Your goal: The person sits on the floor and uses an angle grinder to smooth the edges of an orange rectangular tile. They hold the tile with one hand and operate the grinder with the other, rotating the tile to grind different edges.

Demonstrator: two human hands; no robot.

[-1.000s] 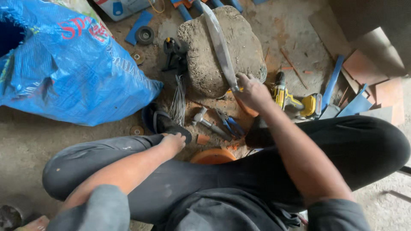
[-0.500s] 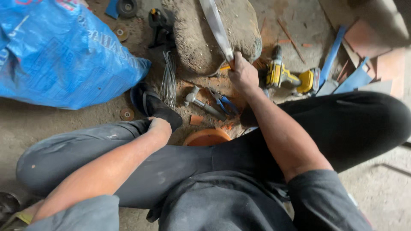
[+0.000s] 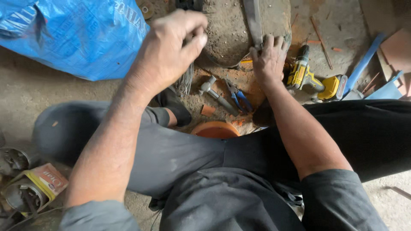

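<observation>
Two bare hands near big rough grey stone (image 3: 233, 36). Right hand (image 3: 269, 57) presses long flat grey metal strip (image 3: 253, 19) onto stone top, fingers spread. Left hand (image 3: 169, 49) lifted beside stone, fingers curled, nothing seen inside. Step: holding strip flat on stone. Hammer (image 3: 216, 94) below stone.

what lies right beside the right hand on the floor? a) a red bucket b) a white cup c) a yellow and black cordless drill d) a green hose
c: the yellow and black cordless drill lies on the floor just by the right hand, which rests on the big stone.
</observation>
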